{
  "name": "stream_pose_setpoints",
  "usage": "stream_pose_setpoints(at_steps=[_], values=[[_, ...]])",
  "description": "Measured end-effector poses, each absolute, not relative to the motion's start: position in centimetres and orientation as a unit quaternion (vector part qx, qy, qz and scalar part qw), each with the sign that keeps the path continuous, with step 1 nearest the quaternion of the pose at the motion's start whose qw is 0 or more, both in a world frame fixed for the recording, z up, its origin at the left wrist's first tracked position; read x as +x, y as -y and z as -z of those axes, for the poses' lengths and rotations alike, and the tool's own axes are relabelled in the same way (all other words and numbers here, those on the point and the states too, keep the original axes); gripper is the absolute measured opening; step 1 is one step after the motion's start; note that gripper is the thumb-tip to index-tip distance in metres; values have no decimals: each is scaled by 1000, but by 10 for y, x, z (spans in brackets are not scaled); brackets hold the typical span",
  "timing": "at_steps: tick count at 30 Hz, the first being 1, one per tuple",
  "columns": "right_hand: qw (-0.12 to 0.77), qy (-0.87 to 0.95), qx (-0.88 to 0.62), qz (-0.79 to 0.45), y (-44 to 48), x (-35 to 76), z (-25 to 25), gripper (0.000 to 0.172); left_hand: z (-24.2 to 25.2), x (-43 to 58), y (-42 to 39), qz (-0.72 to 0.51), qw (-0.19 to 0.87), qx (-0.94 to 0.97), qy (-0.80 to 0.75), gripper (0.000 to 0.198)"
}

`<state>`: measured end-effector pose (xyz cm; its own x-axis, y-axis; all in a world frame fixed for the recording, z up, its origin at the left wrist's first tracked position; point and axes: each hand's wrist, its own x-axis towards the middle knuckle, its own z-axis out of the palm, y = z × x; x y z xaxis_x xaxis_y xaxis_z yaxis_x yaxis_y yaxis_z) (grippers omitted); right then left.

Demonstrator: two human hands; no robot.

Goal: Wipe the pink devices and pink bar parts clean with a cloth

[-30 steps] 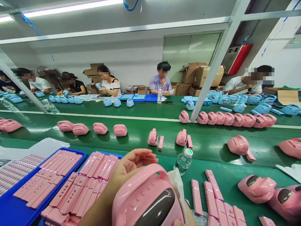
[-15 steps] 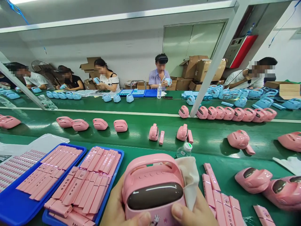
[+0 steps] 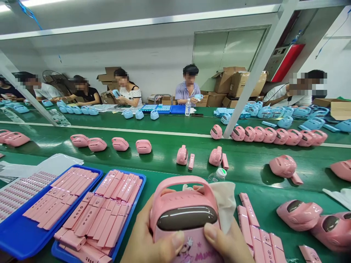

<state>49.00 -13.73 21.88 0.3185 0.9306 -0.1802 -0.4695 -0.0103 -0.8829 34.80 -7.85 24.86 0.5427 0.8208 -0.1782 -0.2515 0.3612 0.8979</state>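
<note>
A narrow strip of green bench leaves a way between the tray and the left hand; the tray's blue rim and heaped bars bound it. Straight ahead, the held case's handle stands up, with the bottle behind its right end and the cloth sticking up by the right hand. Farther right, loose bars crowd that hand; bare bench separates them from two pink cases. On the belt, wide gaps part the standing cases; beyond, a slanting post blocks reach.
</note>
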Motion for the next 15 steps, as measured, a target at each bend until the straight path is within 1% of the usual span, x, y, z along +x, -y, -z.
stream_pose_setpoints(at_steps=[2,5,6,8,10,12,13,15], values=[[671,228,-448,-545,134,490,-219,74,-249,347,77,-341,745,475,-322,64],[671,193,-418,-581,134,489,-220,75,-253,343,79,-294,752,487,-332,80],[665,182,-426,-585,135,489,-220,75,-254,341,80,-288,747,492,-341,84],[650,165,-475,-570,139,487,-219,72,-253,339,81,-300,740,492,-347,85],[633,165,-550,-520,143,486,-217,63,-250,339,80,-326,738,484,-339,85],[629,221,-612,-425,144,485,-213,52,-249,342,78,-348,723,499,-328,81],[627,287,-621,-373,143,484,-210,47,-248,344,77,-352,707,516,-331,78],[613,438,-589,-294,142,485,-205,41,-249,349,74,-352,661,562,-352,73]])
